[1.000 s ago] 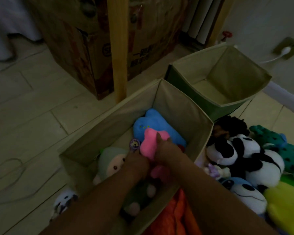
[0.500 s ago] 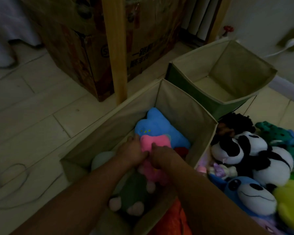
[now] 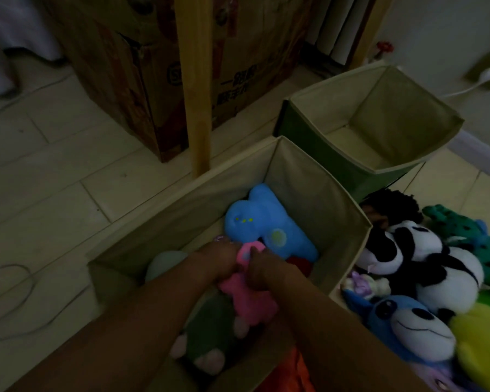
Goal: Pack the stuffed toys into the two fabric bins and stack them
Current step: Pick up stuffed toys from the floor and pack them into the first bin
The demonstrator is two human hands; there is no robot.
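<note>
The near beige fabric bin (image 3: 300,168) holds a blue plush (image 3: 262,222), a green plush with pink feet (image 3: 207,329) and a pink plush (image 3: 252,295). Both my hands are inside this bin. My left hand (image 3: 219,260) and my right hand (image 3: 262,268) each grip the top of the pink plush, which lies over the green one. A second bin (image 3: 379,89), green outside, stands behind to the right with nothing in it. Loose toys lie on the floor to the right: two pandas (image 3: 425,261), a blue and white plush (image 3: 410,326), a green spotted one (image 3: 481,236).
A wooden post (image 3: 195,89) rises just behind the near bin, with a cardboard box (image 3: 142,69) behind it. A cable (image 3: 17,301) lies on the tiled floor at left. A yellow plush (image 3: 484,343) and orange fabric (image 3: 289,374) sit at the lower right.
My hands have pushed the pink plush lower into the near bin, onto the green plush. The view has shifted slightly; the other toys stay where they were.
</note>
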